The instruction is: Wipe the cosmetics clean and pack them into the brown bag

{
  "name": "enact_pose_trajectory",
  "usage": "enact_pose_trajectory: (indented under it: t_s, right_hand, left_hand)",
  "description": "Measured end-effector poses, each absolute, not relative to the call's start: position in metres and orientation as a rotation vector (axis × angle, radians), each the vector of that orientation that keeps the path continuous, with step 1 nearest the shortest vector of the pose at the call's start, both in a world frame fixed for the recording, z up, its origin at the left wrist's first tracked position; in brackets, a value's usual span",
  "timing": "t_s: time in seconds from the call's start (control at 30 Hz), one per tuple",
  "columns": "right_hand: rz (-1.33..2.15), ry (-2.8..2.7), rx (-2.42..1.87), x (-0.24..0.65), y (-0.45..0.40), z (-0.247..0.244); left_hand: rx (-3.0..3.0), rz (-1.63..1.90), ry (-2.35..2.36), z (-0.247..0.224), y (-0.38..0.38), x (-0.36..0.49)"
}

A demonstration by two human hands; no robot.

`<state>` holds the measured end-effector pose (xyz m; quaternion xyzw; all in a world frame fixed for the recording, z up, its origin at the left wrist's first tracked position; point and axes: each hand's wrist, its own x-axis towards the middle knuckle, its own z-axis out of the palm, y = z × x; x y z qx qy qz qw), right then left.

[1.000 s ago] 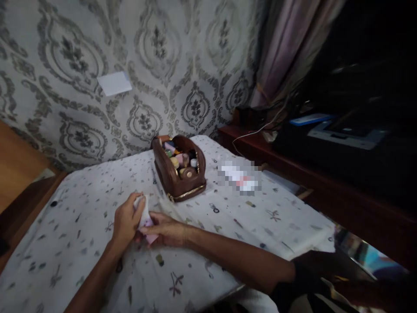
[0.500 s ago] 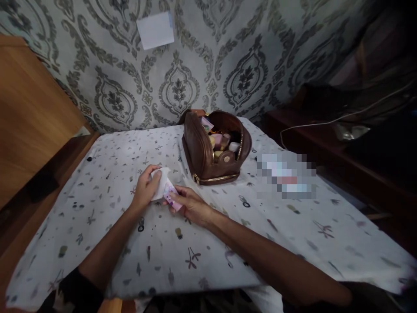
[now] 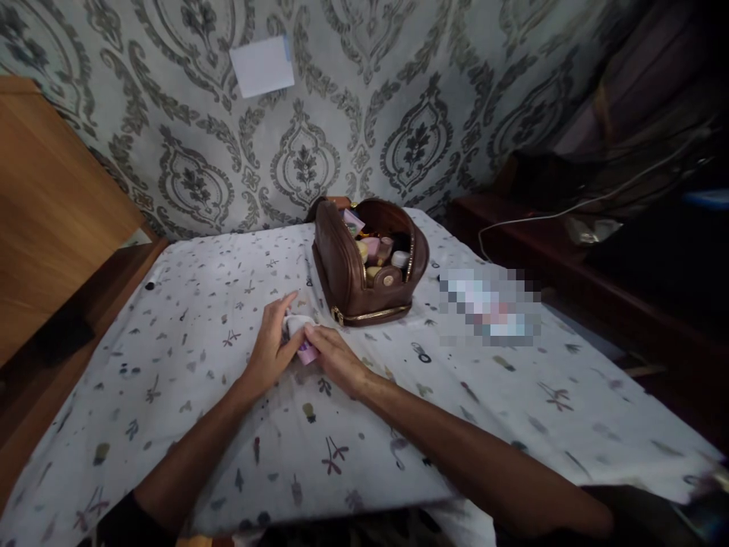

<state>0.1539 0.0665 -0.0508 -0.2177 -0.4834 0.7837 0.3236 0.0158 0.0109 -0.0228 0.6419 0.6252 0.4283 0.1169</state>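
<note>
desk (image 3: 392, 463): pale, patterned covering. brown bag (image 3: 340, 262): upright on it, near the wall side, top unzipped; that opening is already done. left hand (image 3: 270, 346): curled, thumb pressed on the item, forefinger extended. right hand (image 3: 336, 358): pinching the same item, thumb on top. white-and-pink item (image 3: 308, 354): between both hands, outside the bag, just beside its near end; one piece or two, cannot tell. judged: handling unfinished, since neither hand is free of it.
</note>
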Motion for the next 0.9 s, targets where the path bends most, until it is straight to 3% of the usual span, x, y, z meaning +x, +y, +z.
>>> enact_pose_trajectory:
  t_s: [0.17, 0.43, 0.53, 0.73, 0.9]
  right_hand:
    - [1.866, -1.512, -0.460, 0.158, 0.060, -0.041]
    - [2.331, -1.145, -0.620, 0.154, 0.058, -0.040]
    - [2.414, -1.164, -0.579, 0.156, 0.058, -0.036]
    - [2.167, -1.281, -0.619, 0.155, 0.054, -0.036]
    - [2.111, -1.159, -0.577, 0.153, 0.058, -0.041]
  left_hand:
    - [1.471, 1.461, 1.836, -0.018, 0.014, 0.007]
    - [0.982, 1.744, 1.512, -0.023, 0.019, 0.003]
    - [1.024, 1.738, 1.490, -0.026, 0.020, 0.002]
    - [1.435, 1.586, 1.791, -0.026, 0.016, 0.003]
    - [1.341, 1.452, 1.663, -0.029, 0.011, 0.013]
